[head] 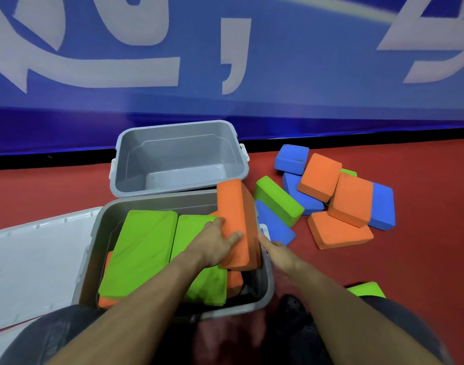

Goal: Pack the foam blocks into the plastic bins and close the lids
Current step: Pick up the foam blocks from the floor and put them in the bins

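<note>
- 2 grey bins: near bin packed, far bin bare
- left hand grips upright orange block
- right hand flat against same block, fingers straight
- floor pile: 3 orange, 4 blue visible

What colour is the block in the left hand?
Orange block, held by left hand; head view.
</note>
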The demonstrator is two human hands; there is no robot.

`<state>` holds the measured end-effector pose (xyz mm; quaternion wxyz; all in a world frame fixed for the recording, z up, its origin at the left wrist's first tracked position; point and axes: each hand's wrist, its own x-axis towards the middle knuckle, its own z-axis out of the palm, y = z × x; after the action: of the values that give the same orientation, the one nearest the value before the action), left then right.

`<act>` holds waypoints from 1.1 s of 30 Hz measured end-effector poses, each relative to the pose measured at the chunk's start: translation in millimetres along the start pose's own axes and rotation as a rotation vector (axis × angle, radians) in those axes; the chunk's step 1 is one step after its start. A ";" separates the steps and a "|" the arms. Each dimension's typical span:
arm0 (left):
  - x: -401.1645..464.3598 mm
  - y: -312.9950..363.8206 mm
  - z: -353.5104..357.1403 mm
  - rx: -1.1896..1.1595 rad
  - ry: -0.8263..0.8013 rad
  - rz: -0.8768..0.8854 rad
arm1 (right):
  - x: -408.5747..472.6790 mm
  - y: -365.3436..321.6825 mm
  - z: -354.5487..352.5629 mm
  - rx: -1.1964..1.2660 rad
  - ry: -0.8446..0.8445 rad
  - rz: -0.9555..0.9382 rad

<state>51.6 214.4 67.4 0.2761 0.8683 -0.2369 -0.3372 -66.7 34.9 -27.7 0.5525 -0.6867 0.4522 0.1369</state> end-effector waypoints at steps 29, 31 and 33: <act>19.8 94.0 33.1 0.046 0.130 0.304 | -34.3 -34.8 -118.6 -0.116 0.201 -0.231; 34.0 115.3 59.1 -0.028 0.068 0.245 | -38.3 -17.1 -144.0 -0.115 0.216 -0.243; 49.2 131.4 89.1 -0.102 0.002 0.163 | -37.2 8.0 -169.6 -0.142 0.231 -0.200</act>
<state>-9.4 59.9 73.7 0.3467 0.8314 -0.2888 -0.3244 -146.3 -97.2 52.4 0.4577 -0.7768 0.4314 0.0330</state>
